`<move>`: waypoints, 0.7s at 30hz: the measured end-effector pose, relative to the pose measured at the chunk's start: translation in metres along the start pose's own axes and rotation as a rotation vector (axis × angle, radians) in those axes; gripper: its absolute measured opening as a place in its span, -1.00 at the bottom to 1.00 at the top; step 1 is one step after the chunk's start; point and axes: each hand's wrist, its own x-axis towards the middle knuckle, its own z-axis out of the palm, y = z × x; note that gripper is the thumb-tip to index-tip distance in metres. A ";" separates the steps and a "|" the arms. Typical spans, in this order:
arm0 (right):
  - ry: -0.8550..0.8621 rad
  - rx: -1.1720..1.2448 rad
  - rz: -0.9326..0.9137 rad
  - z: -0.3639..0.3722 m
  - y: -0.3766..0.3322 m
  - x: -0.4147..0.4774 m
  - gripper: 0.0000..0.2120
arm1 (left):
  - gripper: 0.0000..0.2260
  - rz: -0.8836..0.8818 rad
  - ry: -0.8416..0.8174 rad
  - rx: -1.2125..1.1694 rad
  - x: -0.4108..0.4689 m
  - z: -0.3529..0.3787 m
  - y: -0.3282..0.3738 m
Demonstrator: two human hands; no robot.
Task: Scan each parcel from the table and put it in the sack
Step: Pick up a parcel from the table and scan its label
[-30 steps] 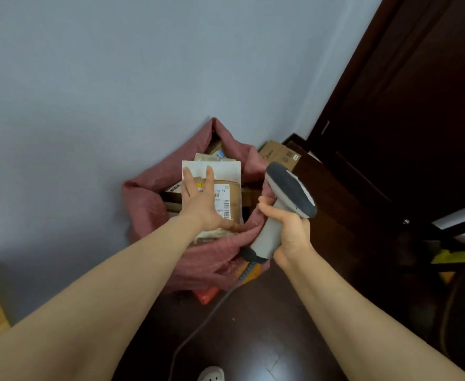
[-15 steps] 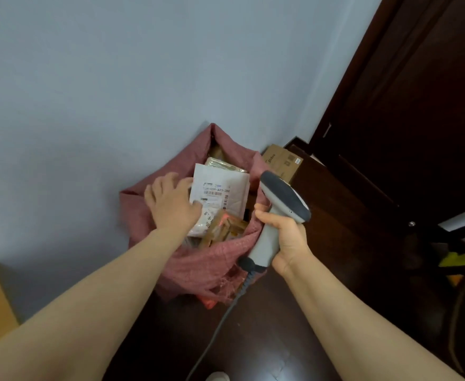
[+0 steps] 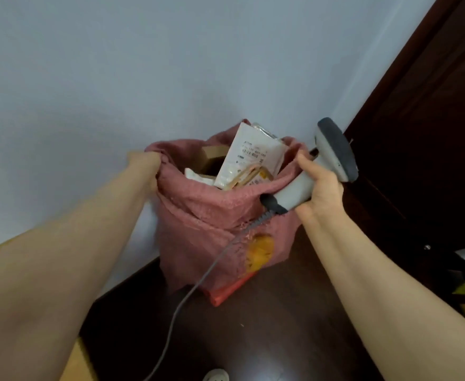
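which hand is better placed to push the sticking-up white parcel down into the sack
Probably left. The left hand sits at the rim of the pink woven sack, fabric hiding its fingers. The right hand, nearer the white padded parcel, is full with the grey handheld scanner.

The sack (image 3: 212,215) rim hides the grip of the left hand (image 3: 146,161).

Not much room in the mouth of the pink woven sack (image 3: 206,215) from my end. A white padded mailer (image 3: 249,158) stands across the right half and a brown cardboard box (image 3: 214,154) sits at the back left, with just a dark gap between them. The pale wall (image 3: 225,64) is right behind. My right hand (image 3: 322,188) and the grey handheld scanner (image 3: 333,149) crowd the right rim, and the grey cable (image 3: 198,284) dangles down the front.
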 end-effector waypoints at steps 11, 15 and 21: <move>-0.035 -0.278 0.102 -0.033 0.029 -0.006 -0.62 | -0.58 0.015 0.041 0.250 -0.021 -0.019 -0.100; -0.042 -0.310 0.095 -0.032 0.029 -0.006 -0.60 | -0.58 0.203 0.114 0.259 -0.020 -0.025 -0.074; -0.137 -0.281 0.061 -0.030 0.031 -0.009 -0.67 | -0.62 0.366 0.229 0.079 -0.024 -0.046 -0.061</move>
